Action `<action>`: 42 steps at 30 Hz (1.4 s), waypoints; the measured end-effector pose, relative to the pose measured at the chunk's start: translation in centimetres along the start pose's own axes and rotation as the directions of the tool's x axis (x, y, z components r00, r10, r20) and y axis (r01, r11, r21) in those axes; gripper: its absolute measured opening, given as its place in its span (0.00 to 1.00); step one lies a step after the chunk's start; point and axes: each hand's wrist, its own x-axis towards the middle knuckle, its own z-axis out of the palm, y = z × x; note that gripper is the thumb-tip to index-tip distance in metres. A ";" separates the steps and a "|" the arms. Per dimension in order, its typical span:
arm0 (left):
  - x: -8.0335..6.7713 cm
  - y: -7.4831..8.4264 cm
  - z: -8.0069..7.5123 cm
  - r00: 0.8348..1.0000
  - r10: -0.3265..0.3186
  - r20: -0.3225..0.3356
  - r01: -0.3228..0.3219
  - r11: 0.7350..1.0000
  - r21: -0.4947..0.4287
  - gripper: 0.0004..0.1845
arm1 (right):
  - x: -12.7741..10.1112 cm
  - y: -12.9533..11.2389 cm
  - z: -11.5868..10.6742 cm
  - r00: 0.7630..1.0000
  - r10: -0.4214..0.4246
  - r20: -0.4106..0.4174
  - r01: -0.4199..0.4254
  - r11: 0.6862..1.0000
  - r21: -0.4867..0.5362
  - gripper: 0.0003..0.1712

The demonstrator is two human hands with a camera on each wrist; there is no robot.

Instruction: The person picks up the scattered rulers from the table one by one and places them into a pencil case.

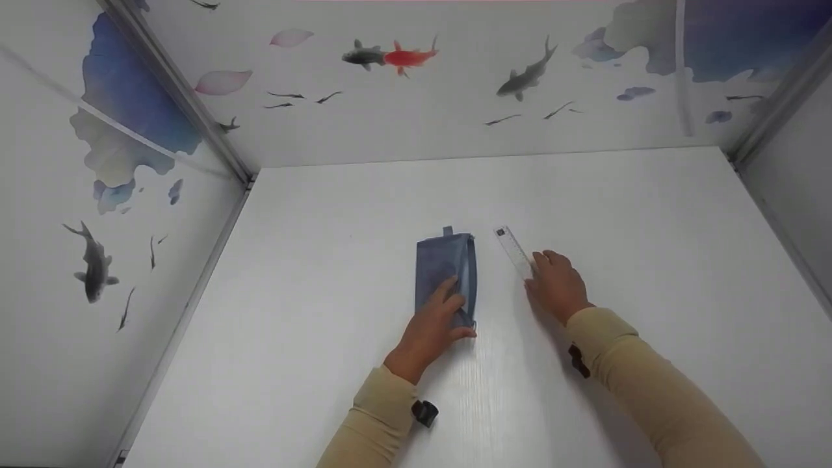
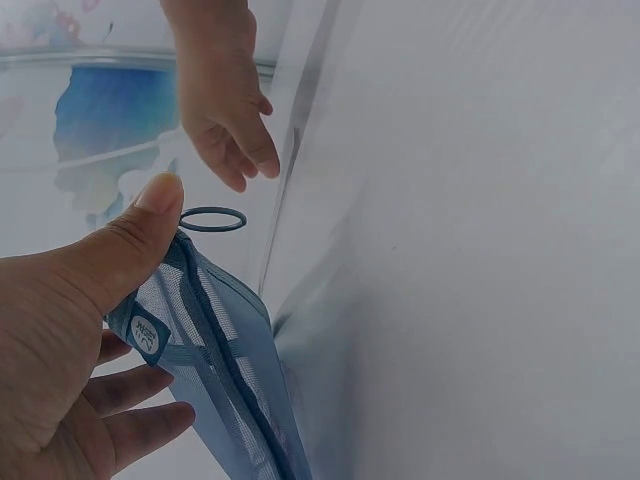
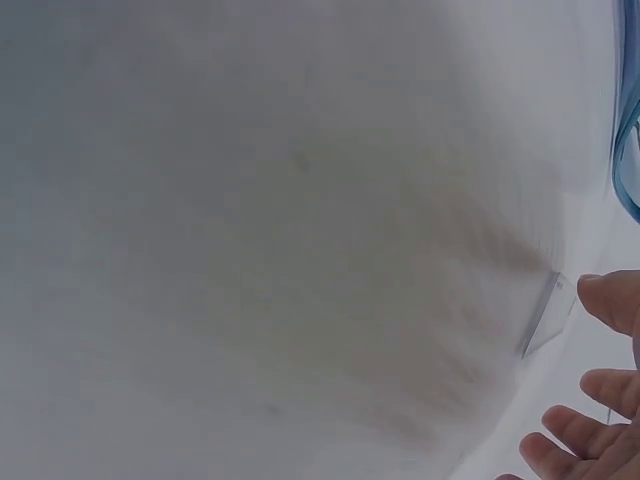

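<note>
A blue zip pouch with mesh lies on the white table, its zipped side facing right. My left hand rests on its near part, fingers extended over it. In the left wrist view, the thumb lies beside the pouch's ring and a small label shows near the fingers. To the right, a clear ruler lies slanted on the table. My right hand is at the ruler's near end and hides it. Fingers and thumb look spread and apart from the ruler in the right wrist view.
White table surface surrounds the pouch and ruler. A back panel printed with fish and a left side panel border it, with a plain wall at right. Dark wrist devices sit at both sleeves.
</note>
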 end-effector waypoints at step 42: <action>0.0 0.2 -0.2 1.000 -0.017 -0.002 0.017 1.000 0.015 0.26 | 0.1 -0.2 -0.1 1.000 0.026 0.010 -0.027 0.999 0.021 0.19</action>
